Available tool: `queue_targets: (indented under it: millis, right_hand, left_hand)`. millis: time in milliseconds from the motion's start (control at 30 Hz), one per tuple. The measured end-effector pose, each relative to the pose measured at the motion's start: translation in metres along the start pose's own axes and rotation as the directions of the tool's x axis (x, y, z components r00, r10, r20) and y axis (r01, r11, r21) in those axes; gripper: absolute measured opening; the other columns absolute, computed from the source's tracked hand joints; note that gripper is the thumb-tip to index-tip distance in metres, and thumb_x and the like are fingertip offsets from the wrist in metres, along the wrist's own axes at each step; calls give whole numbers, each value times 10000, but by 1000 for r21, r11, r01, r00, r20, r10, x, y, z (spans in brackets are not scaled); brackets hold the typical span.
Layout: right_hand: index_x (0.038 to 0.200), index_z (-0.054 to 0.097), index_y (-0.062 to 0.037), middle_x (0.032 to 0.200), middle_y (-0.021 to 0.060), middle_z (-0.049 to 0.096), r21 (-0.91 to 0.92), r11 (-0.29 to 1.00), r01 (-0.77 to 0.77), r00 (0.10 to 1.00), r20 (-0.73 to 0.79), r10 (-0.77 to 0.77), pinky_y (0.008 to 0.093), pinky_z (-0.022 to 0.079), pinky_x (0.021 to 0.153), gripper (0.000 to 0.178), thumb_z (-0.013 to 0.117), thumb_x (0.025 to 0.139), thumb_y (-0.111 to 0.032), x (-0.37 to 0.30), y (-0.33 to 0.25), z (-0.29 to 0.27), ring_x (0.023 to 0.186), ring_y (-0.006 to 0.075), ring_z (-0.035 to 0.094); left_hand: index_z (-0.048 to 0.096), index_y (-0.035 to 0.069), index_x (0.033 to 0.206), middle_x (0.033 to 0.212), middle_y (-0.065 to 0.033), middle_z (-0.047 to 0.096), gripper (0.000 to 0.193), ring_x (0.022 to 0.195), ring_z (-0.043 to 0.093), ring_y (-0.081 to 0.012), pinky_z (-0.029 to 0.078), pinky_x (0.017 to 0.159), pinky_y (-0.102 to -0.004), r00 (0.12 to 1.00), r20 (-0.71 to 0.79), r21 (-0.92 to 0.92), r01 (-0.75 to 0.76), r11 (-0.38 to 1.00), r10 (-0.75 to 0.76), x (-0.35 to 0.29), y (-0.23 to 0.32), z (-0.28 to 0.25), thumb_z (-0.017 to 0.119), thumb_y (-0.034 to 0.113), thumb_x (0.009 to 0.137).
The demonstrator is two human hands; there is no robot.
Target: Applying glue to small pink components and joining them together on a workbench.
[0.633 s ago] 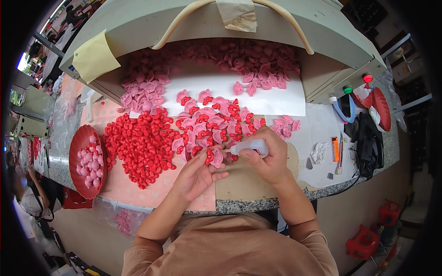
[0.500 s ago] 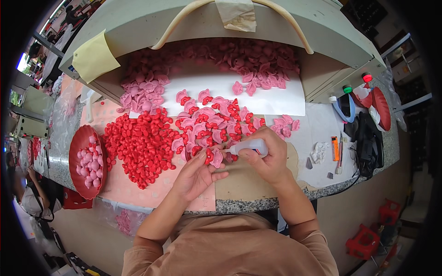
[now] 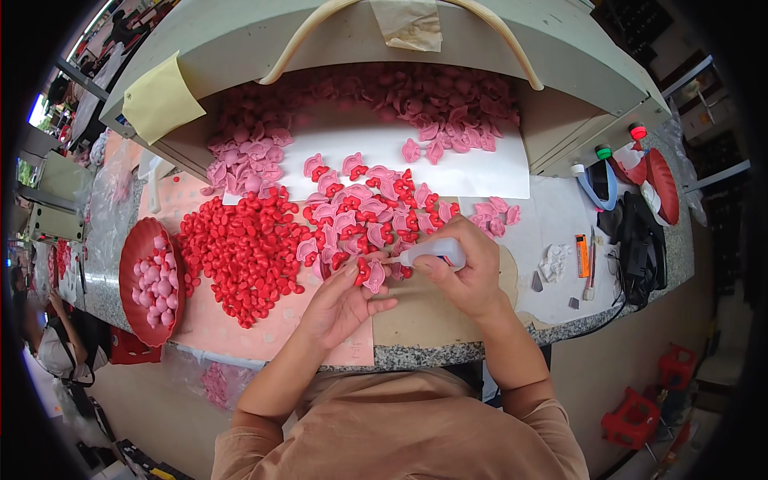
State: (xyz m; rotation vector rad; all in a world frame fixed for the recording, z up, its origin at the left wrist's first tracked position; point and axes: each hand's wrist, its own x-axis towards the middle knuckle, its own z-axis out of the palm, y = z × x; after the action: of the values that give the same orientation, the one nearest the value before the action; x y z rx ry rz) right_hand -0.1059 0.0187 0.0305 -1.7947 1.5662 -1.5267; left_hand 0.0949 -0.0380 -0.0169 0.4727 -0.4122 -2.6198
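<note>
- Fingers of the right hand (image 3: 472, 276) are wrapped around a white squeeze bottle (image 3: 438, 254), and fingertips of the left hand (image 3: 330, 308) are pinching one pink-and-red piece (image 3: 374, 275); the other left fingers are loosely spread, with the palm partly upward.
- Beneath all the fingers we see the table (image 3: 448, 353), whose speckled stone edge runs between the fingers and the person's body.
- On it, beyond the fingers, stands a grey cabinet (image 3: 560, 48); in its open front we notice heaped pink pieces (image 3: 460, 120).
- Farther away than the fingertips, a white sheet (image 3: 480, 180) reaches into the cabinet.
- To the left of the left fingers, we find a wide heap of red pieces (image 3: 240, 248).
- Just beyond the fingertips lies a group of similar pink-and-red pieces (image 3: 346, 222).
- Well apart to the left of the left fingers, past the heap, a red dish (image 3: 156, 336) holds pink balls (image 3: 158, 282).
- Within the right fingers, the bottle is tilted, its nozzle toward the left fingertips.
- Well to the right of the right fingers, we see a small orange object (image 3: 582, 256).
- The pinched piece is between the left fingertips and the nozzle; we cannot tell whether the nozzle touches it.
</note>
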Motion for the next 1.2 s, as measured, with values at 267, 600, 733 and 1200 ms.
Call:
queue_targets:
  millis: [267, 600, 733, 1200]
  right_hand:
    - [839, 577, -27, 737, 86, 615, -43, 998, 52, 999, 3, -51, 268, 429, 566, 239, 720, 728, -183, 0, 1, -1, 616, 176, 557]
    - [846, 573, -31, 768, 93, 634, -52, 995, 82, 996, 22, -81, 281, 448, 569, 259, 738, 709, -175, -1, 0, -1, 644, 196, 577]
    - [782, 639, -84, 697, 55, 576, -26, 997, 79, 996, -41, -80, 310, 413, 525, 194, 758, 673, -192, 0, -4, 3, 591, 214, 526]
    - [834, 585, -45, 727, 71, 606, -71, 986, 150, 989, 18, -149, 283, 428, 534, 263, 740, 712, -219, 0, -1, 2, 607, 194, 552]
  left_hand:
    - [392, 19, 1282, 1075, -76, 577, 419, 911, 599, -177, 479, 868, -416, 1000, -10, 21, 2, 1000, -2, 0, 0, 0, 422, 272, 950]
    - [410, 10, 1260, 1049, -85, 593, 417, 879, 614, -177, 489, 856, -408, 999, -32, 20, 26, 999, -25, 0, 1, 1, 381, 301, 962]
    - [412, 12, 1257, 1052, -89, 592, 413, 884, 614, -180, 489, 856, -411, 1000, -19, 20, 23, 1000, -22, 0, 0, 1, 379, 299, 963]
    - [408, 18, 1257, 1067, -102, 574, 405, 890, 611, -186, 499, 848, -405, 999, -36, 13, 36, 999, -36, 2, 0, 1, 379, 297, 965]
